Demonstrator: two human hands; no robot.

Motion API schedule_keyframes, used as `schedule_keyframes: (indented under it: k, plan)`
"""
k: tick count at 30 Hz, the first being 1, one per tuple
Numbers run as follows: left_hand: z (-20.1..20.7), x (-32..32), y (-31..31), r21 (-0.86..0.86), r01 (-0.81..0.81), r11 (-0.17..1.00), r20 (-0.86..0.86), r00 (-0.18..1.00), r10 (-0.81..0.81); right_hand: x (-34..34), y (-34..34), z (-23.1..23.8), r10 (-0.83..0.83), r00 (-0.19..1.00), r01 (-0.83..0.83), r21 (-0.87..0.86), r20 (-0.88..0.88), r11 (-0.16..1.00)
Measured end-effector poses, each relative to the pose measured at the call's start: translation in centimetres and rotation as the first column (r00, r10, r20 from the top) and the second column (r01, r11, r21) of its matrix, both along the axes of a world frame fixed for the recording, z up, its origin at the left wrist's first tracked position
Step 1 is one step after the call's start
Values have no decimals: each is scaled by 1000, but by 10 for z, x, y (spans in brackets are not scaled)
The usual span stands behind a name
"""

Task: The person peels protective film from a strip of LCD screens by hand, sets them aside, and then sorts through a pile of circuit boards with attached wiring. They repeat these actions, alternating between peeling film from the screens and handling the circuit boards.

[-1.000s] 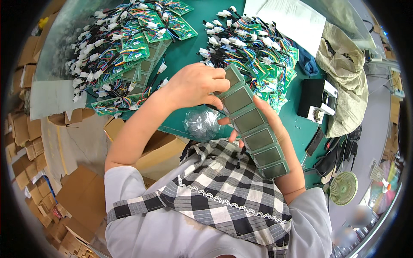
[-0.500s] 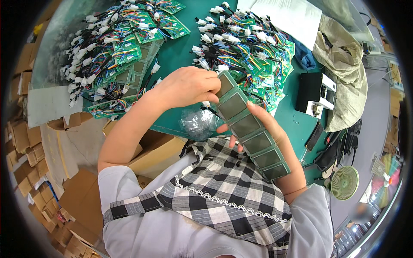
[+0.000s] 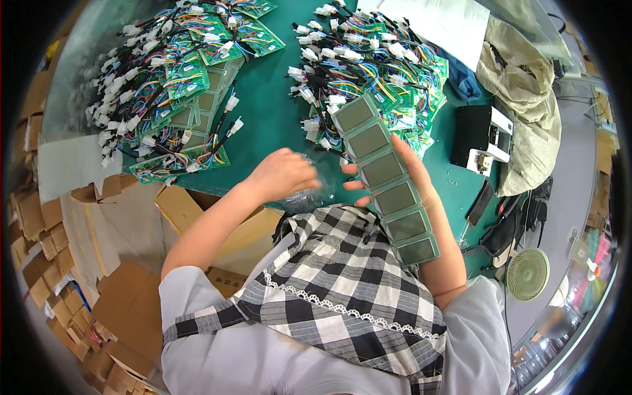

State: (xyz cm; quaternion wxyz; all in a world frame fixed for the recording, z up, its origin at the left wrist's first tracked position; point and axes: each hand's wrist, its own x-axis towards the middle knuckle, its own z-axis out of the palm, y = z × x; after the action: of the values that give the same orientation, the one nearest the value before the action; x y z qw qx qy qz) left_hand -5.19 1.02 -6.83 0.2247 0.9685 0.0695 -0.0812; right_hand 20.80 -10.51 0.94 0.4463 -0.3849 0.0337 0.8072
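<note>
My right hand (image 3: pixel 409 164) holds a long green circuit board panel (image 3: pixel 383 170) with a row of several grey display screens. The panel slants from upper left to lower right, screens facing up, its lower end over my forearm. The fingertips show at its left edge, the thumb at its right. My left hand (image 3: pixel 284 176) is off the panel, closed with curled, slightly blurred fingers. Clear plastic film pieces (image 3: pixel 304 199) lie crumpled beneath and beside it on the green table (image 3: pixel 263 122). Whatever those fingers hold, if anything, is hard to make out.
Wired circuit boards with white connectors lie heaped at the left (image 3: pixel 191 82) and the middle (image 3: pixel 382 72). To the right stand a black-and-white device (image 3: pixel 475 139), a phone (image 3: pixel 480 203), a beige sack (image 3: pixel 526 112) and a small fan (image 3: pixel 528 274). An open carton (image 3: pixel 181 209) sits below the table edge.
My left hand has left the panel's upper end and moved down and left to the plastic film. The panel has turned slightly more upright in my right hand, its top screen now uncovered.
</note>
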Motion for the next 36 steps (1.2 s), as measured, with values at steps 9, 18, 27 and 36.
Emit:
schedule_keyframes:
  k: [9,18,27,36]
  plan:
    - [66,62,34,65,77,995,451,887,-98,-25,5,5,97,994,-97,7,56,995]
    - [70,56,34,-13,77,997,427,902,-64,-26,7,13,145,979,-158,82,146,984]
    - [73,49,30,-22,73,997,412,910,-58,-26,7,12,134,985,-146,105,111,984]
    - [74,48,30,-36,81,996,401,914,-59,-29,3,13,138,985,-147,87,102,985]
